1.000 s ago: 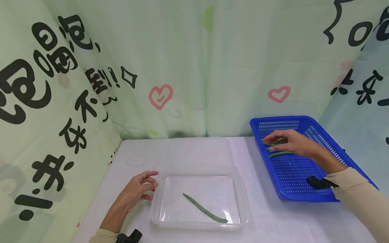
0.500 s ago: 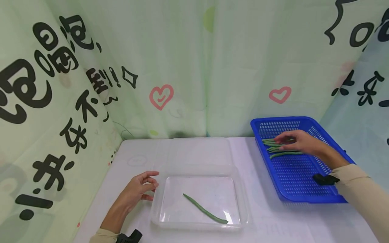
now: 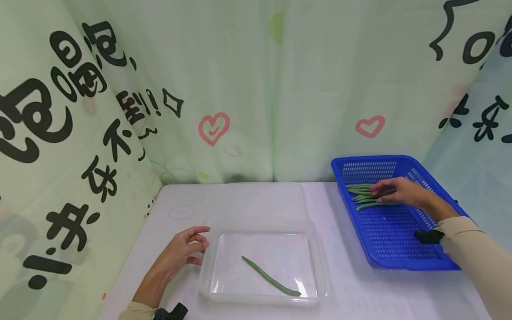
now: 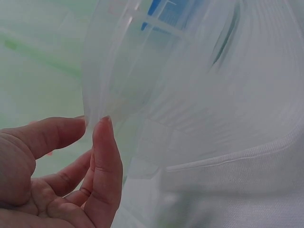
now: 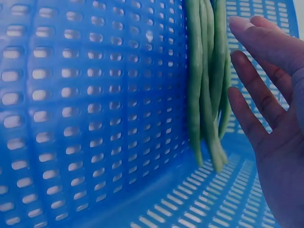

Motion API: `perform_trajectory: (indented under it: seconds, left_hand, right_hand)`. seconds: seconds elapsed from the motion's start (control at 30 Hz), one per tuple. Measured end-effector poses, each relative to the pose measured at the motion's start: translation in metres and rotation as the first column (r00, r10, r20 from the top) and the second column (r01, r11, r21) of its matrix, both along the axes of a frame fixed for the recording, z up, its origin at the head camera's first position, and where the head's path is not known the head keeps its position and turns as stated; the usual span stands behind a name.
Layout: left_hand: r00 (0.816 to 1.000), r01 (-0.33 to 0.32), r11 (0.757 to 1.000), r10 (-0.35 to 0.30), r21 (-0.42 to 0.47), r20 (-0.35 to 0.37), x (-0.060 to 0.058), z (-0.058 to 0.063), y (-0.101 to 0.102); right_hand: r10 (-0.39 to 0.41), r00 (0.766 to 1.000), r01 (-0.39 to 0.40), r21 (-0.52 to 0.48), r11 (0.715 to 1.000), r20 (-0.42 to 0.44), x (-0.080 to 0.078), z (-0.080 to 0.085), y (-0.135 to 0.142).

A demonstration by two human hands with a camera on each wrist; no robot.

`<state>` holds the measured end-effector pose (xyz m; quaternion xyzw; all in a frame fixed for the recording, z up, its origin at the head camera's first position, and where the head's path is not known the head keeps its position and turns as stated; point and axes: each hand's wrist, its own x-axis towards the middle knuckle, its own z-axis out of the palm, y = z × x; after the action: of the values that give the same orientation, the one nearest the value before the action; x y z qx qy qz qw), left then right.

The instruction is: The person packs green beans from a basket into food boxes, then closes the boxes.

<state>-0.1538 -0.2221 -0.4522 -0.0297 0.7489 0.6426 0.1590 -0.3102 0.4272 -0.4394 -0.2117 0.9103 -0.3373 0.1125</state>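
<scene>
A clear plastic container (image 3: 262, 226) stands on the table with one green bean (image 3: 272, 280) lying slantwise inside. At its left side, my left hand (image 3: 184, 249) pinches the rim between thumb and fingertip, as the left wrist view shows. My right hand (image 3: 404, 194) is inside the blue basket (image 3: 404, 240), right over several green beans (image 3: 362, 191) lying side by side toward the back. In the right wrist view its fingers (image 5: 256, 90) are spread and loosely bent beside the green beans (image 5: 206, 85), gripping none. In the head view the hand covers the beans' right ends.
A white cloth covers the table (image 3: 352, 289). Light green curtain (image 3: 248, 89) with printed black lettering and pink hearts hangs behind and along the sides. Another clear flat plastic piece (image 3: 256, 200) lies behind the container. Black wrist straps (image 3: 172, 312) are on both arms.
My right hand has shifted right along the green beans in the basket, uncovering more of their left ends. My left hand stays at the container's rim.
</scene>
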Motion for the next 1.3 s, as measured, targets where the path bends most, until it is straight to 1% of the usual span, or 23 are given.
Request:
perform_trajectory:
  seconds: [0.13,0.3,0.47,0.6,0.87,1.13,1.2,1.3]
  left_hand:
    - [1.000,-0.001,1.000,0.001,-0.006,0.000,0.000,0.000,0.000]
    - [1.000,-0.005,1.000,0.005,-0.012,0.002,0.000,0.000,0.000]
    - [1.000,-0.003,1.000,0.003,-0.013,0.001,0.001,0.001,0.000]
    - [1.000,0.002,1.000,-0.002,-0.006,0.000,0.001,0.001,0.000]
    - [1.000,0.003,1.000,-0.003,-0.005,-0.003,0.001,0.000,0.000]
    - [1.000,0.001,1.000,-0.001,-0.002,-0.002,0.002,0.001,-0.001]
    - [1.000,0.003,1.000,-0.003,0.001,-0.001,0.002,0.001,-0.001]
    - [1.000,0.006,1.000,-0.006,0.003,0.001,0.001,0.001,-0.001]
  right_hand:
    - [-0.007,0.999,0.007,-0.024,1.000,0.034,-0.001,-0.003,0.007]
    - [-0.004,0.994,0.006,-0.021,1.000,0.107,-0.003,-0.005,0.013]
    - [0.020,0.992,-0.019,-0.014,1.000,0.128,-0.006,-0.007,0.014]
    - [0.028,0.991,-0.027,-0.004,1.000,0.131,-0.008,-0.009,0.015]
    - [0.017,0.992,-0.029,0.097,0.995,0.124,-0.010,-0.010,0.012]
    - [0.063,0.995,-0.074,0.153,0.985,0.074,-0.009,-0.008,0.007]
    - [0.068,0.996,-0.077,0.179,0.981,0.056,-0.009,-0.008,0.006]
    - [0.059,0.997,-0.070,0.202,0.977,0.058,-0.009,-0.006,0.005]
